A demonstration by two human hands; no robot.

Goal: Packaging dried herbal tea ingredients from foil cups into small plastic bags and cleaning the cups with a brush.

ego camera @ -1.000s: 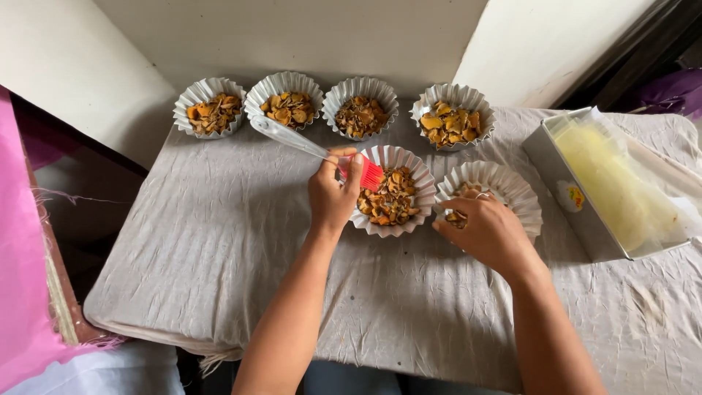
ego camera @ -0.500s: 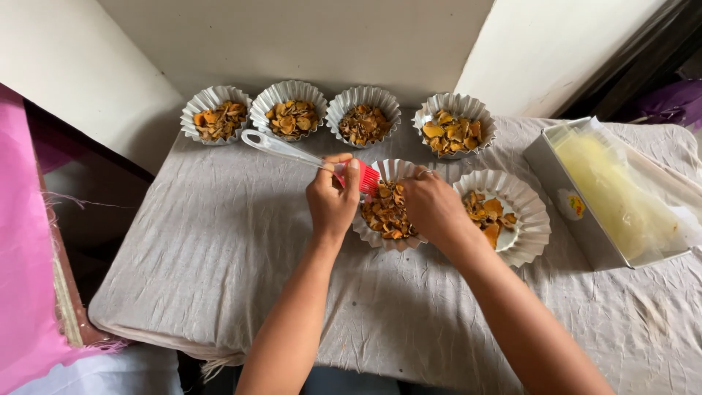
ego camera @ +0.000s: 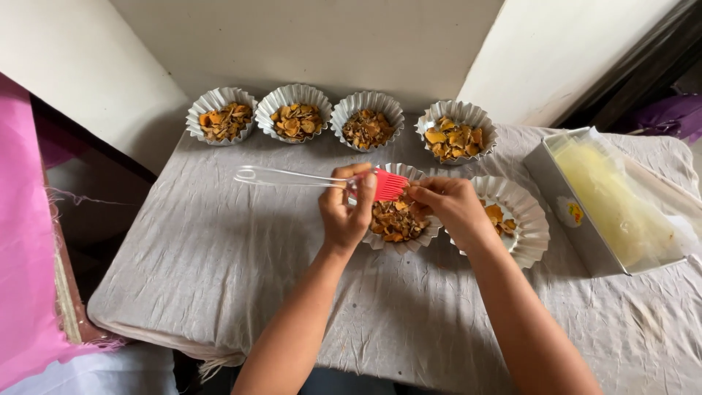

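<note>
My left hand (ego camera: pixel 345 208) grips a silicone brush (ego camera: pixel 322 180) with a clear handle pointing left and a red bristle head (ego camera: pixel 390 184). The brush head hovers over a white fluted paper cup (ego camera: pixel 398 241) filled with dried orange-brown chips. My right hand (ego camera: pixel 447 207) pinches the tip of the red bristles from the right, above the same cup. Another fluted cup (ego camera: pixel 528 223) with fewer chips sits just right of it, partly hidden by my right hand.
Four more filled fluted cups (ego camera: pixel 221 117) (ego camera: pixel 294 115) (ego camera: pixel 367 123) (ego camera: pixel 455 132) line the table's back edge by the wall. A clear box (ego camera: pixel 610 208) with pale yellow contents stands at the right. Grey wrinkled cloth (ego camera: pixel 219 256) covers the table; pink fabric (ego camera: pixel 25 278) hangs at left.
My right hand left the right-hand cup and moved left to the brush's red bristles. The left hand kept hold of the brush, its handle now lying more level.
</note>
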